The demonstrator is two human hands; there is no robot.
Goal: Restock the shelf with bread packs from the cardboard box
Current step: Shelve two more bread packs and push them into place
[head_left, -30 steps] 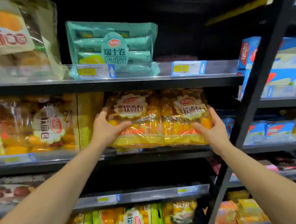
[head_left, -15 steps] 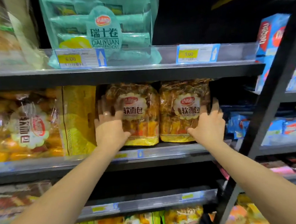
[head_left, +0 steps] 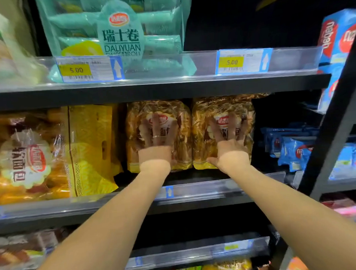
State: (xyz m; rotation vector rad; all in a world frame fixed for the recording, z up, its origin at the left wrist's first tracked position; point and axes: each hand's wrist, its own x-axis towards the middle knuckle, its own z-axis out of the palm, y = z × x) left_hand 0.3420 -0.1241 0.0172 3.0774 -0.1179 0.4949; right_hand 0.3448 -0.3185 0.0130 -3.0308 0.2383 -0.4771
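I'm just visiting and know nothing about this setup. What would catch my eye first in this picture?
Two bare arms reach in: the left hand presses flat on the left bread pack and the right hand on the right bread pack. Both golden packs stand upright, side by side, on the middle shelf. On the shelf above stands a big mint-green roll pack, behind a yellow 5.00 price tag.

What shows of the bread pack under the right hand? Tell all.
The right bread pack is a clear plastic bag of golden-brown buns with a white scalloped label and red logo, yellow along its base. It stands upright on the shelf, beside the left bread pack. The right hand presses flat on its front.
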